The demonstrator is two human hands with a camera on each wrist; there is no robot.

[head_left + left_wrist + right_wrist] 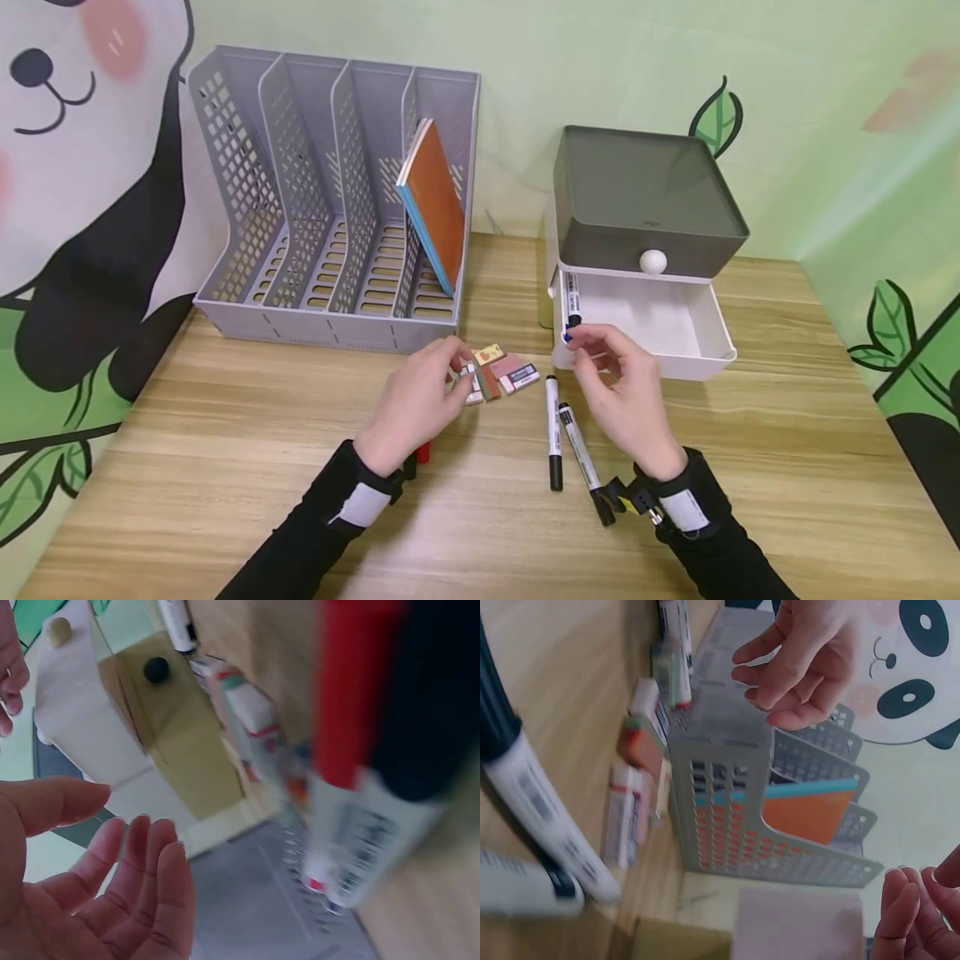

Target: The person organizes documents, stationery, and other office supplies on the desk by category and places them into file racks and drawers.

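My left hand (420,396) hovers beside a cluster of small erasers (517,379), its thumb and fingers apart with nothing between them in the left wrist view. At the open white drawer (645,367), my right hand (622,383) has loosely bent fingers by the drawer's left front corner. A black-capped marker (573,300) lies along the drawer's left side, a bit of blue beside its cap. No held thing shows in the right hand. Two white markers with black caps, a nearer marker (581,450) and another marker (553,433), lie left of the right wrist.
A grey file rack (322,325) stands at the back left, with orange and blue notebooks (435,208) leaning in its right slot. The drawer unit's dark upper box (648,183) overhangs the open drawer. Red-capped and black-capped markers (352,697) lie under the left wrist.
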